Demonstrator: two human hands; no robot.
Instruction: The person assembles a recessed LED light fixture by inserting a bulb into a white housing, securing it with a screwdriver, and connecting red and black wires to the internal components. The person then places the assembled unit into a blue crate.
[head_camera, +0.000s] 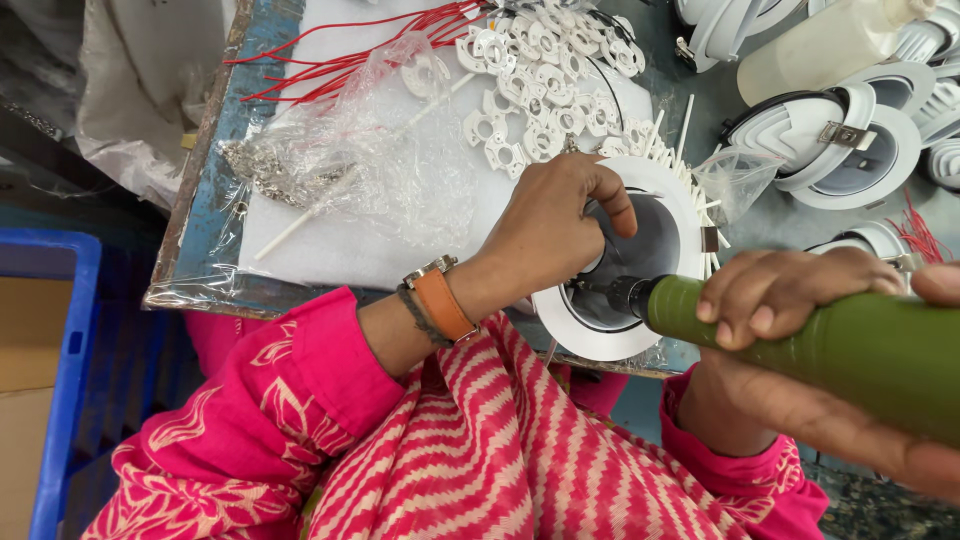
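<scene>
The left hand is curled over the rim of a white round downlight housing, fingers hooked into its dark hollow and gripping it in place at the near edge of the bench. The right hand is wrapped tight around a green electric screwdriver, whose black tip pokes into the housing's opening from about four o'clock. A tan-strapped wristwatch sits on the left wrist, above a pink patterned sleeve. At eleven o'clock from the housing, a heap of small white plastic rings lies on a white sheet, just beside it. Farther off toward ten o'clock, a crumpled clear bag holds what look like small metal parts, with red wires fanned out above it. At two o'clock, more finished white housings rest together on the grey surface. A blue crate stands well apart at eight o'clock, below the bench.
</scene>
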